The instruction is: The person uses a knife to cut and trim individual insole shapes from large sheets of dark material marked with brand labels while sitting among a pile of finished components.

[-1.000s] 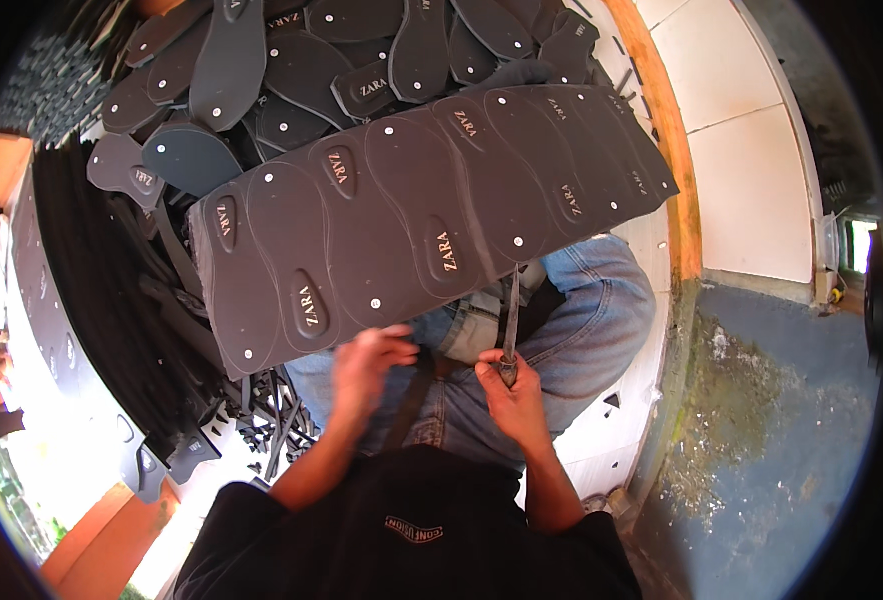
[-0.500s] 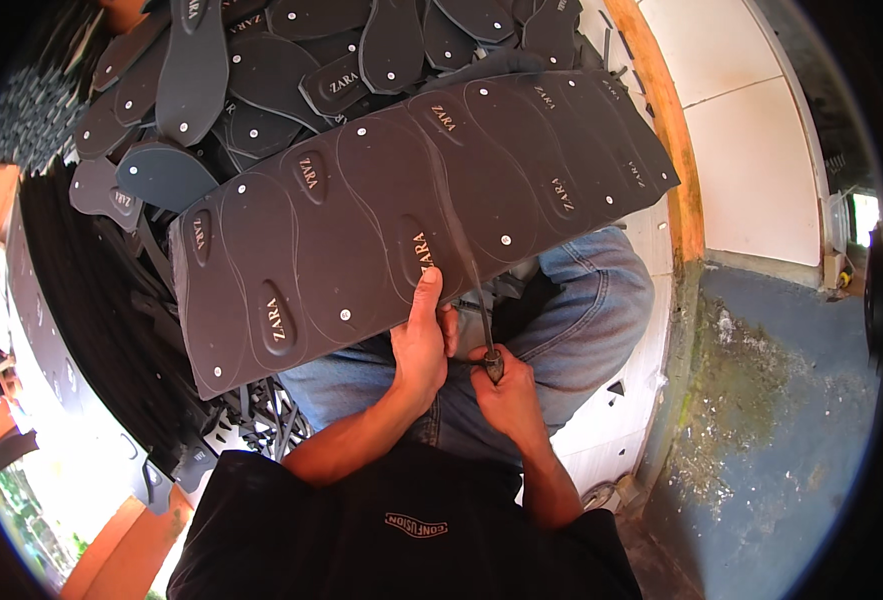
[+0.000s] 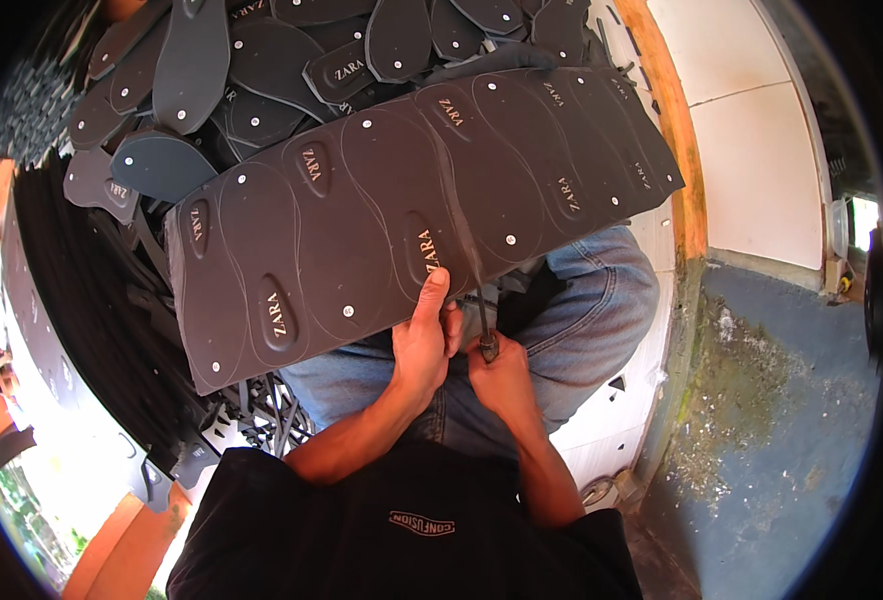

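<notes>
A large dark foam sheet (image 3: 351, 250), marked with sole outlines, stamped pads and small white dots, lies tilted across my lap. My left hand (image 3: 421, 350) grips its near edge, thumb on top and fingers folded underneath. Just to the right, my right hand (image 3: 502, 378) is wrapped round the handle of a narrow-bladed knife (image 3: 486, 318). The blade points away from me and meets the sheet's near edge, at the end of a curved split between two outlines. Its tip is hard to make out.
Cut dark soles (image 3: 271, 70) are heaped beyond the sheet. Left of me stands a stack of dark sheets (image 3: 81, 300), with thin offcut strips (image 3: 266, 415) beside my leg. A wooden edge (image 3: 676, 140) runs along the right, near a stained blue-grey floor (image 3: 771, 390).
My right hand has risen slightly, and the knife's handle now tilts differently in my fist. The sheet has shifted very little; my left hand keeps its hold.
</notes>
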Available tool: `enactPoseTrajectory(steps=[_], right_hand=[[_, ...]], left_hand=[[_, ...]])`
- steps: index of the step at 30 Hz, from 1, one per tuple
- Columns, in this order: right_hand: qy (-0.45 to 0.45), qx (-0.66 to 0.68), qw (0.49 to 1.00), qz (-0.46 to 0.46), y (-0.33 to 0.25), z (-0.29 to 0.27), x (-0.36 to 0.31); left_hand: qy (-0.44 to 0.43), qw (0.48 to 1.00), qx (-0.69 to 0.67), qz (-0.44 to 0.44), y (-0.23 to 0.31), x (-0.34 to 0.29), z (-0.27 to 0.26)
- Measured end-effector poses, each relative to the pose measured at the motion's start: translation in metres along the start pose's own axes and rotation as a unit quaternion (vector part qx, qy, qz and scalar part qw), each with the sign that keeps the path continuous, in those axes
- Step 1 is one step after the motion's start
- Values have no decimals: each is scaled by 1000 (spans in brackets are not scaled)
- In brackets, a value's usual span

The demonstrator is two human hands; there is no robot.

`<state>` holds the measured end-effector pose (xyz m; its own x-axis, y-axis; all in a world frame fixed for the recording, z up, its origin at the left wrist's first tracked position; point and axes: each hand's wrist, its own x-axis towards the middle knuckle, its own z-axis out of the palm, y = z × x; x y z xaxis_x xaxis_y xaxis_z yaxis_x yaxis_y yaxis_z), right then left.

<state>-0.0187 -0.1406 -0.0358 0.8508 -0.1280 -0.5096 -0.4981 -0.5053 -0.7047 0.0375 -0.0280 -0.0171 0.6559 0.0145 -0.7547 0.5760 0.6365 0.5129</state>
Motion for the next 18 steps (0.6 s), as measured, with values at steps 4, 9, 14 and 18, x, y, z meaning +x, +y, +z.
enactPoseTrajectory(steps=[4,9,14,18], right_hand=[[-6,6,1000,23,-2,8,9],[1,20,1000,16,2,17,22],[6,40,999,11,3,28,35],[7,48,999,-21,-9,30,48]], left_hand=[[-2,1000,-10,-2,2,0,-4],[4,1000,-26,2,4,-2,1],[-1,999,-26,-28,2,1,-6],[-13,999,-38,-8,2,1,-6]])
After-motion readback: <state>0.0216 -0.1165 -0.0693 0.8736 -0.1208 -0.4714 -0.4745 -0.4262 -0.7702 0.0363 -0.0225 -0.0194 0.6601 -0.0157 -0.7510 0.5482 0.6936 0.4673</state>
